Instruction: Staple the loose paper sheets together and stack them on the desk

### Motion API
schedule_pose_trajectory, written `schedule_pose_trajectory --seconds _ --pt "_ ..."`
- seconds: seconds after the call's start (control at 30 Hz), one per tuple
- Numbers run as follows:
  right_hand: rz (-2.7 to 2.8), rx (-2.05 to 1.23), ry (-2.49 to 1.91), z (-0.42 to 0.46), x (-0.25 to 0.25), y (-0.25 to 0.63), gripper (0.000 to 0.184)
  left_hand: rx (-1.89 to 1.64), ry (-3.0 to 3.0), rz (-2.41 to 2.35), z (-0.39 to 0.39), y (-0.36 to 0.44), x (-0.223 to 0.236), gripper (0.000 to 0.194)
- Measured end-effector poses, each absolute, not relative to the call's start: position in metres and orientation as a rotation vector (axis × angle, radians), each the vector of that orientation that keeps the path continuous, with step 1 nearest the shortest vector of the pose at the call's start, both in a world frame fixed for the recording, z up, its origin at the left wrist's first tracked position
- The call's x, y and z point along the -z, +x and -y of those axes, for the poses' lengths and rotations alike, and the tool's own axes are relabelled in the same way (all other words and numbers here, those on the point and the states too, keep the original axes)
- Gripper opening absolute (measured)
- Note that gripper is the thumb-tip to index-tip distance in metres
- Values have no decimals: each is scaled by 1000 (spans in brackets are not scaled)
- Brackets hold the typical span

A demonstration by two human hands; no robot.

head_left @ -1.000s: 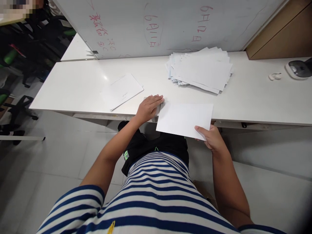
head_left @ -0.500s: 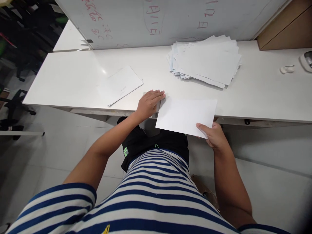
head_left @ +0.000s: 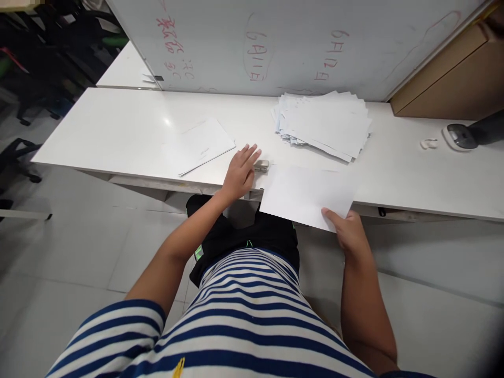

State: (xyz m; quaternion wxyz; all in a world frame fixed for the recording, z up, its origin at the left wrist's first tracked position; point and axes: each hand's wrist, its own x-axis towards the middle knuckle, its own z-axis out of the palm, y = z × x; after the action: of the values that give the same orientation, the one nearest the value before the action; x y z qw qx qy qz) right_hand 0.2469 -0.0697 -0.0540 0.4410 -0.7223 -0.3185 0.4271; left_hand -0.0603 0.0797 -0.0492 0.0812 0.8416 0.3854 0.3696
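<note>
My right hand (head_left: 347,230) pinches the near corner of a blank white sheet of paper (head_left: 305,193) that lies half over the front edge of the white table (head_left: 102,131). My left hand (head_left: 240,170) hovers over the table edge with fingers stretched out, just left of a small silver stapler (head_left: 261,166) that lies by the sheet's left corner. A loose stack of white sheets (head_left: 325,123) rests further back on the right. A thin stapled set of papers (head_left: 200,144) lies to the left.
A whiteboard (head_left: 275,37) with red writing stands along the table's back edge. A brown cabinet (head_left: 452,79) is at the right, with a dark device (head_left: 468,134) and a small white object (head_left: 428,142) before it. Office chairs (head_left: 23,105) stand at left.
My left hand has lifted off the stapler, which now shows beside its fingertips. The sheet in my right hand has shifted slightly right; the camera view tilted.
</note>
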Motion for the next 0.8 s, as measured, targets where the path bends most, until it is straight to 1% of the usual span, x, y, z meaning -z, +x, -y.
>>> schedule_pose_trajectory --seconds 0.13,0.3,0.53,0.73,0.8 --pt "791 -1015 -1731 73 45 251 40 -1226 2258 -1308 -85 -62 51 48" --pt "789 -1019 -1682 72 37 245 43 -1231 2038 -1322 -88 -64 50 45" --pt "732 -1015 -1686 68 39 242 41 -1239 2017 -1358 -88 -63 49 43" --pt "770 -1018 -1699 70 44 241 47 -1223 2000 -1347 -87 -63 47 44" --pt "797 -1014 -1700 69 45 241 46 -1215 2016 -1357 -86 -62 47 44"
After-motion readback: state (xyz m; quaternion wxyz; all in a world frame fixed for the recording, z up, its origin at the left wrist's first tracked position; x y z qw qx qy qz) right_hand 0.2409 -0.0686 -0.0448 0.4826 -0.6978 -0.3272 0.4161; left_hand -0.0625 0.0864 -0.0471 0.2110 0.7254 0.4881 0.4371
